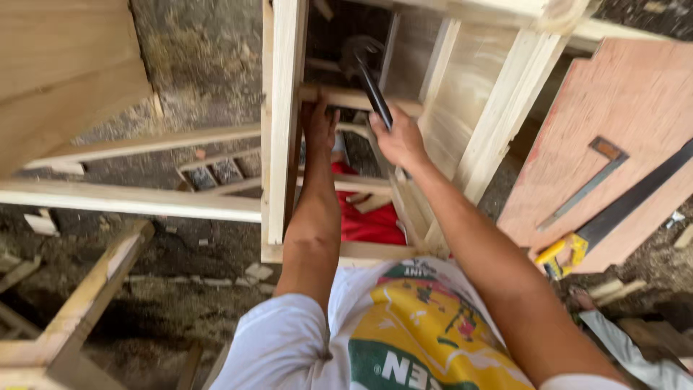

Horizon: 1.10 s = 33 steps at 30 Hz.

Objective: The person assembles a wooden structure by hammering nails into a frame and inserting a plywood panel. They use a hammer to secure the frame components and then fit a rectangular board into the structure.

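Both hands work inside a pale wooden frame (283,130): left hand (318,124) presses on a cross rail (354,97), fingers wrapped over it, apparently steadying it. Right hand (399,141) is fisted around a black-handled hammer (364,68), head raised above that rail. A handsaw (613,213) and try square (588,182) lie parked on the plywood sheet (628,94), within reach.

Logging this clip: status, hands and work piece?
Left hand gripping pale wooden crossbar of frame. Right hand holding black-handled hammer above it. Nothing blocking.

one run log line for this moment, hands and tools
left hand: grips crossbar in wooden frame | right hand: grip on hammer, head raised | handsaw, square on board
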### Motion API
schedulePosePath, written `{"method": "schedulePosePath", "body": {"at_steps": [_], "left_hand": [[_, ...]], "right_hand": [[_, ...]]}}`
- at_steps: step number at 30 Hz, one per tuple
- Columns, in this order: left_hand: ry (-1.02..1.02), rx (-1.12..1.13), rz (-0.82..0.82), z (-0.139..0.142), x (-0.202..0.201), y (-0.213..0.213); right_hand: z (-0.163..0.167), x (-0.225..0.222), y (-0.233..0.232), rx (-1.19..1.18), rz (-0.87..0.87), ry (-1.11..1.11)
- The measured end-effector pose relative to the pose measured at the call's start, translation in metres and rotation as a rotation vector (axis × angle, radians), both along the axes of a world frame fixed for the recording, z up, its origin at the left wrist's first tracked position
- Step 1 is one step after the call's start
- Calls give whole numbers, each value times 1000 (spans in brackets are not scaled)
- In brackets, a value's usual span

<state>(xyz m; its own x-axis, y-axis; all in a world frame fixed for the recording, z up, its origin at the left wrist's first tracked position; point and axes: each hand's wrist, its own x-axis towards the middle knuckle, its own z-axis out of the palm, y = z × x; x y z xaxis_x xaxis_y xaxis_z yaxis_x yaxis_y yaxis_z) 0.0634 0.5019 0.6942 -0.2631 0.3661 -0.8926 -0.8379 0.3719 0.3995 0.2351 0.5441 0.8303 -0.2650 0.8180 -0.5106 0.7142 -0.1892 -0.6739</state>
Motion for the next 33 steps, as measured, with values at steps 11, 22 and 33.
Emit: {"method": "schedulePosePath", "body": {"at_steps": [11, 22, 33], "left_hand": [[76, -61, -9, 14, -1, 10], [-44, 369, -146, 14, 90, -9], [22, 200, -188, 21, 97, -7]], "right_hand": [[27, -54, 17, -8, 78, -69], [27, -13, -18, 12, 48, -313], [-13, -32, -27, -7, 363, -202]]}}
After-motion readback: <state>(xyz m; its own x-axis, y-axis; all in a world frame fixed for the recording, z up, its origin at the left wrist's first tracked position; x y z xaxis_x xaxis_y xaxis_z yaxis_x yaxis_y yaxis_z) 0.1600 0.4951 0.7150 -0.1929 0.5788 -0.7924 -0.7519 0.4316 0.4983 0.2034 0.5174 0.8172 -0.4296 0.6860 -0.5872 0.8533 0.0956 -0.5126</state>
